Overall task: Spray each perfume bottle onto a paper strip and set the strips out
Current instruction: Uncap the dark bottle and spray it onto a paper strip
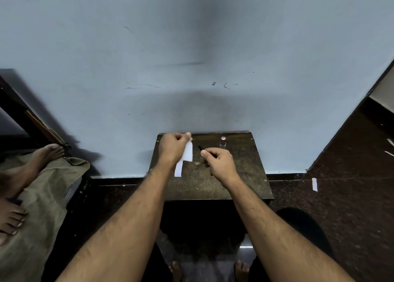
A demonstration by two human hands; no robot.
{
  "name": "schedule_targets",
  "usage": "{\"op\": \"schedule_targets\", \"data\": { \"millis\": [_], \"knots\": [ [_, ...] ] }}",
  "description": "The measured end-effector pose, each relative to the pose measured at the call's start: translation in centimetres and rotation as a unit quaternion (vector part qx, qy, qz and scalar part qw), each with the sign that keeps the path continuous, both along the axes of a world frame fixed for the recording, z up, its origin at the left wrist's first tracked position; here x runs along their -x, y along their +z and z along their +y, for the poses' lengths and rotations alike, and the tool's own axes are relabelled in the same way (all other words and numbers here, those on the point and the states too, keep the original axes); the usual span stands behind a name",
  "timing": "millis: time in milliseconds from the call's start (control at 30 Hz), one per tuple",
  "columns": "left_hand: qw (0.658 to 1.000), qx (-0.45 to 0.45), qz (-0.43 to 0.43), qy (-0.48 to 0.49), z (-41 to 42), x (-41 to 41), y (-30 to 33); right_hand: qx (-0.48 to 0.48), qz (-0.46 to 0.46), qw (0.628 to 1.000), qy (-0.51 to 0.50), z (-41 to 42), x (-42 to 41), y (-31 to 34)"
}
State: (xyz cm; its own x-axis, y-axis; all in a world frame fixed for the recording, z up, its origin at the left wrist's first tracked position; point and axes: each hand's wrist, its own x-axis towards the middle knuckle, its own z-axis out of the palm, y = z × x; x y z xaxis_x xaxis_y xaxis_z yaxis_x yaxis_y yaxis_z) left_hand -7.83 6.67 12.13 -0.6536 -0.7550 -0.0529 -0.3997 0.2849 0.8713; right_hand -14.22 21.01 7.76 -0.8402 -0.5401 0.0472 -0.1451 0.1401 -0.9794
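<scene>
While the left hand (172, 146) pinched the top end of a white paper strip (188, 152) between thumb and curled fingers, the strip hung down from it, blurred, over the back left part of the small wooden table (245, 175). Just below it a second paper strip (178, 169) showed beside the left wrist; whether it lay flat on the table I could not tell, since the hand and the blur hid where the two met. The right hand (220, 163) was curled around a thin black stick-like thing (202, 150), its dark tip poking out past the thumb toward the held strip, close to it but apart. It could have been a slim spray bottle or a pen; the view was too small to say.

Behind the right hand, near the back edge of the table, stood a small clear perfume bottle (222, 143) with a pink cap, upright and untouched. The table sat against a pale blue wall (128, 68). On the dark floor to the right lay another paper strip (314, 184), well apart from the table. At the left, someone else's bare feet (49, 153) rested on a khaki cloth (49, 196).
</scene>
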Motion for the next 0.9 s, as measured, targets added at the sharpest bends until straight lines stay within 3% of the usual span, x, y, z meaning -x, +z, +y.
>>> {"op": "schedule_targets", "data": {
  "millis": [167,267,533,900],
  "knots": [
    [0.999,0.022,-0.027,-0.022,-1.9,-0.8,0.1,0.018,-0.042,0.999,-0.004,1.1,0.5,-1.1],
    [0.998,-0.019,-0.017,-0.049,-1.4,-0.8,-0.8,0.020,-0.066,0.998,0.005,0.7,0.5,-0.8],
    [0.999,-0.020,-0.033,-0.021,-1.5,-1.0,-3.6,0.001,-0.092,0.995,-0.033,1.0,2.1,-1.3],
    [0.982,0.113,-0.147,-0.031,0.1,0.9,-8.7,-0.020,-0.102,0.994,-0.045,1.2,3.9,-4.7]
  ]
}}
